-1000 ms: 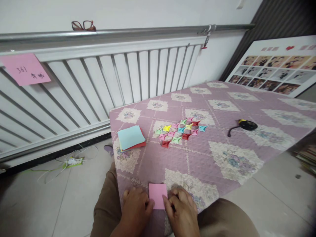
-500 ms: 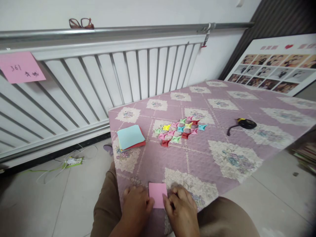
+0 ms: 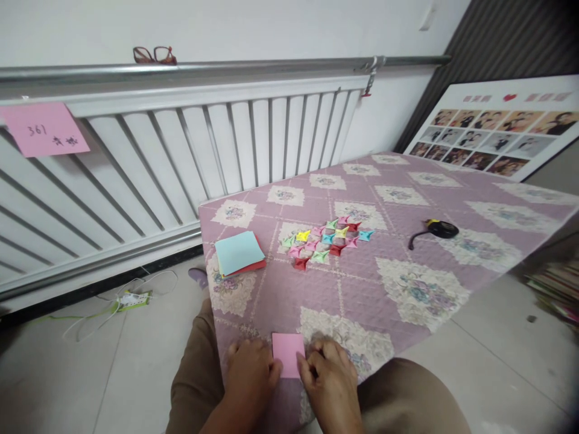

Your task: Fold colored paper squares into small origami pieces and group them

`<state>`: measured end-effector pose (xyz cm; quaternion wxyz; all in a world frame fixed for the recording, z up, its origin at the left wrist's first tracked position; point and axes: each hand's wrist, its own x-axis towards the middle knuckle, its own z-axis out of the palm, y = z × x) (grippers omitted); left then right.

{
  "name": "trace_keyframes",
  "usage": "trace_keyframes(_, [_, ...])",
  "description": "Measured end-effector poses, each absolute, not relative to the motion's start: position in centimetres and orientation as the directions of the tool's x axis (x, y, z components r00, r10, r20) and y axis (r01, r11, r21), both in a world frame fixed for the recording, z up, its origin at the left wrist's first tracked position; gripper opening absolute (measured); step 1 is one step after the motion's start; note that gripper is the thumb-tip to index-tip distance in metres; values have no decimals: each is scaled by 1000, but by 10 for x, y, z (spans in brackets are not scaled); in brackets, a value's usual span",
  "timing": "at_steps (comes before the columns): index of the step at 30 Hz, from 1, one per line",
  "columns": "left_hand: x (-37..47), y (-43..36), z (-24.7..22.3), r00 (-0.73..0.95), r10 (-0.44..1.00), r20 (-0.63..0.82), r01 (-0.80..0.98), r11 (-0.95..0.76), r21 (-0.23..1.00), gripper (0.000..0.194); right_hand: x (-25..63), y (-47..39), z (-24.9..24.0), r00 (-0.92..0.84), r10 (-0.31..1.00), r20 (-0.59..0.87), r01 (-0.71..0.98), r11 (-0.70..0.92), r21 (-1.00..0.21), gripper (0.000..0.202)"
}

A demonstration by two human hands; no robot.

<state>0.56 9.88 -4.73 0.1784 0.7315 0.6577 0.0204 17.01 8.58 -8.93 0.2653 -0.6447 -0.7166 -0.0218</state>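
Note:
A small pink square of paper lies flat on the cloth near the table's front edge. My left hand rests at its left side, fingers curled, the thumb on the lower left edge. On the opposite side, my right hand is also closed, with its thumb and forefinger at the paper's right edge. Farther up the table sit several small folded paper pieces in pink, red, green, yellow and blue, laid out in slanting rows. Left of them is a stack of coloured paper sheets with light blue on top.
A black tape measure lies on the purple flowered tablecloth at the right. Behind the table runs a white radiator under a metal pipe, which carries glasses. A photo board leans at the right. A power strip lies on the floor.
The view has tilted slightly up and turned a little right. Both hands stay at the pink paper's edges, and the paper still lies flat between them.

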Motion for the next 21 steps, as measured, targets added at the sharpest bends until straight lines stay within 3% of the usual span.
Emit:
trace_keyframes(12, [3,89,-57,151,987,-46,953,-133,274,15,167,85,-83,1,924,382,941,128,-313,25])
trace_keyframes(15, [-2,94,-60,323,946,38,905,-320,279,17,166,84,-80,9,929,369,939,120,-323,25])
trace_keyframes(18, [-9,104,-62,627,776,63,729,-613,304,26,165,83,-78,11,930,367,930,126,-346,25])
trace_keyframes(21, [-13,111,-64,728,684,42,638,-699,323,30,166,81,-78,9,925,379,905,154,-397,28])
